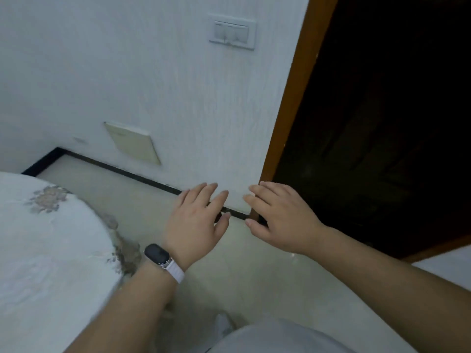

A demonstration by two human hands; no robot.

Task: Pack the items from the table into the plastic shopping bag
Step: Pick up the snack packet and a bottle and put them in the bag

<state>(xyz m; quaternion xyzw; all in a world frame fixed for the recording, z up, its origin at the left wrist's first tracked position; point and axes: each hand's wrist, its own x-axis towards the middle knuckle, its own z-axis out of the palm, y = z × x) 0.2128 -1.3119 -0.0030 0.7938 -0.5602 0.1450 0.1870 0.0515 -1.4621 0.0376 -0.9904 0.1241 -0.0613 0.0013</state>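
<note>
My left hand (197, 220) and my right hand (280, 217) are stretched out side by side over the pale floor, palms down, fingers spread, holding nothing. A dark watch on a white strap sits on my left wrist. At the left edge is a round table (51, 245) under a white cloth with a grey flower pattern; the part of it in view carries no items. No plastic shopping bag shows in the head view.
A white wall (153, 85) with a light switch plate (232, 31) and a cream cover panel (133, 142) stands ahead. A dark doorway (382, 110) with an orange-brown frame opens at the right. Pale floor tiles (254, 276) lie below my hands.
</note>
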